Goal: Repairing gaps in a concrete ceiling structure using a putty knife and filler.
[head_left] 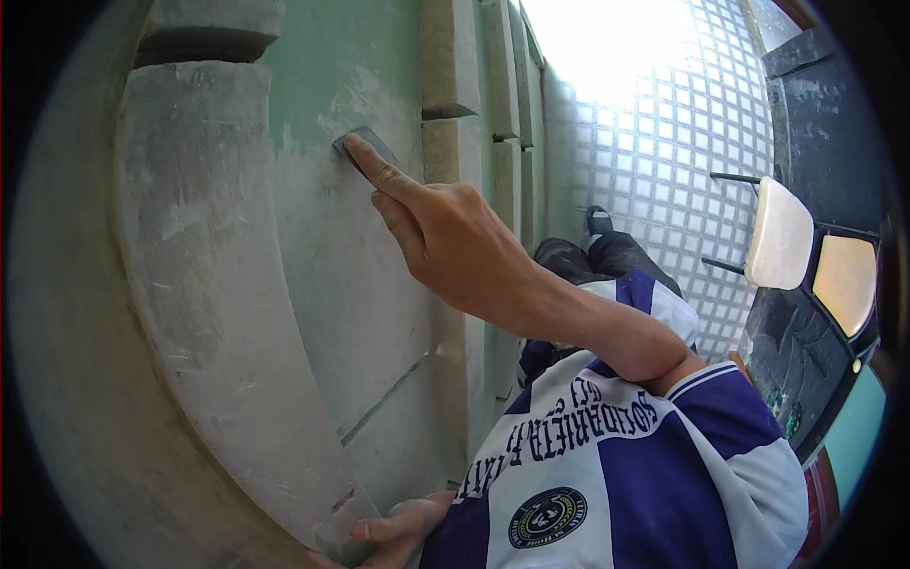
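My right hand (455,223) reaches across to a pale green panel (355,237), its surface worn and smeared with whitish dust. Under the outstretched forefinger lies a small dark grey piece of sandpaper (379,140), pressed flat against the panel; the thumb sits just below it. Low in the view, my left hand (403,531) rests by the lower end of a raised, whitish board (204,218) that runs beside the panel. Its visible fingers are stretched out, and part of that hand is cut off by the frame's lower edge.
More raised strips (450,57) stand along the panel's other side. Beyond them is a brightly lit floor with a square pattern (664,123). A chair with a pale seat (782,232) and dark surfaces (825,123) are at the right. My sandalled foot (599,221) shows on the floor.
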Demonstrator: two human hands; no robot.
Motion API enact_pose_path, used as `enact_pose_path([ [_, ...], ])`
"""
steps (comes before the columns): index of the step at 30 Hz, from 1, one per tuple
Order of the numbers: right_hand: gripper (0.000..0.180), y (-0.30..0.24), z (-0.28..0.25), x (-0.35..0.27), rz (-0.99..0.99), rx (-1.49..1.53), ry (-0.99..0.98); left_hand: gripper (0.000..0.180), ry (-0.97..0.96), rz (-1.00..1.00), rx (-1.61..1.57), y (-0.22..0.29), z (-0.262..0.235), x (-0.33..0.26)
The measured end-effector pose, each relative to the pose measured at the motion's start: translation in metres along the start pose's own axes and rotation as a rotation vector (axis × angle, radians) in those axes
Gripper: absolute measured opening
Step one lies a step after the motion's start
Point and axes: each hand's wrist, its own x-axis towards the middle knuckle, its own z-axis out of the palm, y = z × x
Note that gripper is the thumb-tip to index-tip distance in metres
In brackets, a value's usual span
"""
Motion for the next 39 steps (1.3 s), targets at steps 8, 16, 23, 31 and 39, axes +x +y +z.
enact_pose_path([
  [8,0.046,-0.002,-0.005,0.005,-0.023,0.037,0.033,0.069,-0.026,-0.005,0.006,-0.004,-0.003,0.001],
  [16,0.048,0.004,-0.002,0.000,-0.012,-0.020,0.039,0.071,-0.015,0.015,0.009,-0.002,-0.002,0.000],
  [23,0.047,0.008,0.003,0.000,-0.022,0.013,0.027,0.072,-0.039,-0.018,-0.024,-0.004,-0.002,-0.005],
  [31,0.048,0.005,0.001,0.004,-0.006,0.015,0.008,0.073,-0.037,0.026,-0.034,-0.007,-0.004,-0.001],
  [39,0.046,0.007,-0.003,0.001,-0.064,0.009,0.030,0.069,-0.030,0.060,0.000,-0.008,-0.004,-0.002],
])
